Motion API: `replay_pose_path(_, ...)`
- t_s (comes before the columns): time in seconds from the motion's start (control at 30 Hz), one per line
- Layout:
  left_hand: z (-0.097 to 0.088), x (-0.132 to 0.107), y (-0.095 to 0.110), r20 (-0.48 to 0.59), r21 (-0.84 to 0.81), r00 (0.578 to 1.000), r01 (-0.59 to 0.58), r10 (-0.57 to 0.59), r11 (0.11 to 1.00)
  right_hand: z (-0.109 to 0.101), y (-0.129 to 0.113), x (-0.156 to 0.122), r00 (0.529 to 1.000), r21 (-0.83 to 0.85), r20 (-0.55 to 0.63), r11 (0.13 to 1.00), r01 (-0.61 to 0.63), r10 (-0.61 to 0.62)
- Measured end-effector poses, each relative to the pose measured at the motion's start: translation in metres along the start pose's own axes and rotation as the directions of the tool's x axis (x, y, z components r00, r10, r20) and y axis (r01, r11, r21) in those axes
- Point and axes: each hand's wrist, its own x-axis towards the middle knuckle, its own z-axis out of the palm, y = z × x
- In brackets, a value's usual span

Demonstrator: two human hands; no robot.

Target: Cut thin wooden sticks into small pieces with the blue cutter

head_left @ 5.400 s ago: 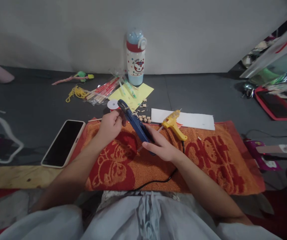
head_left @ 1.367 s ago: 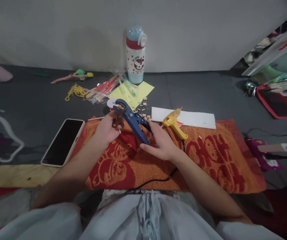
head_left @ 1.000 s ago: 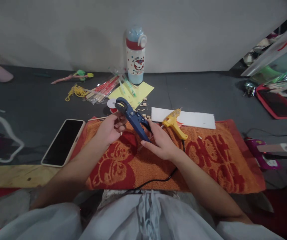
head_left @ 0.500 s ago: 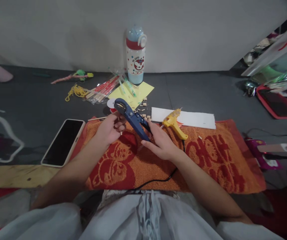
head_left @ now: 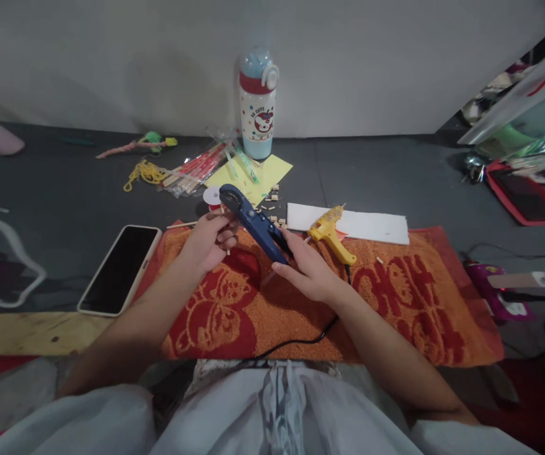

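Note:
My right hand (head_left: 311,266) is closed around the handles of a blue hand cutter (head_left: 259,229), its curved jaw pointing up and to the left over the towel. In the fingers of my left hand (head_left: 210,243) is a thin wooden stick (head_left: 228,251), with only short parts showing above and below them. The left fingertips are right beside the cutter's jaw. From here I cannot tell whether the blade touches the stick. Several short cut wooden pieces (head_left: 279,222) lie just behind the cutter, near a white spool (head_left: 212,196).
Under my hands lies an orange towel (head_left: 291,316). A yellow glue gun (head_left: 333,235) rests partly on a white board (head_left: 377,226). A phone (head_left: 119,270) is at left. Behind stand a bottle (head_left: 257,117), yellow paper (head_left: 275,170) and packaged sticks (head_left: 199,167).
The cutter and my right hand have shifted slightly to the right. My left hand has drawn back a little leftward, and more of the stick shows above its fingers.

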Motion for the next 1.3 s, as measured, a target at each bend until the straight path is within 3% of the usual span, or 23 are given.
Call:
replay_pose_path(0.3, -0.007, 0.004, 0.01, 0.016, 0.158, 0.999, -0.047, 0.045, 0.986, -0.002, 0.001, -0.001, 1.0, 0.048, 0.011, 0.999, 0.018, -0.019)
replay_pose_path(0.67, -0.008, 0.006, 0.011, 0.038, 0.102, 0.999, -0.034, 0.031, 0.994, 0.003, 0.005, -0.001, 1.0, 0.014, -0.013, 1.0, -0.025, 0.025)
replay_pose_path(0.97, -0.011, 0.007, 0.011, 0.07, 0.054, 0.997, 0.017, -0.02, 0.998, 0.008, 0.0, 0.001, 0.993, 0.222, -0.019, 0.969, -0.11, 0.117)
replay_pose_path(1.1, -0.009, 0.007, 0.012, 0.044, 0.061, 0.999, 0.03, -0.032, 0.998, 0.004, -0.002, -0.001, 0.994, 0.266, 0.052, 0.958, -0.107, 0.097)
replay_pose_path(1.3, -0.005, 0.004, 0.013, 0.015, 0.102, 1.0, -0.001, 0.0, 0.995, -0.001, -0.003, -0.002, 0.998, 0.199, 0.04, 0.978, -0.061, 0.054)
